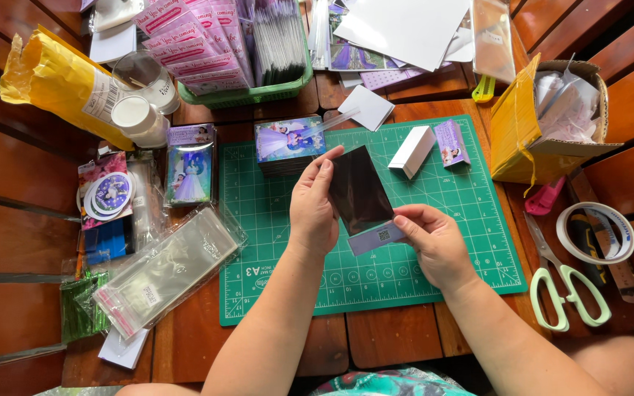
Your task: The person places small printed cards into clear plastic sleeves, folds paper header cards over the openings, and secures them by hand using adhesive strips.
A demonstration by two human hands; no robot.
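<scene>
Just above the green cutting mat (434, 205), the left hand (313, 209) pinched the left edge of a dark glossy sleeve (359, 189), fingers closed on it. The right hand (434, 242) gripped a small pale card (377, 236) at the sleeve's lower end, thumb on top. A stack of picture cards (289, 143) lay behind on the mat, clear cellophane bags (166, 268) to the left, and mint-handled scissors (566, 282) to the right
</scene>
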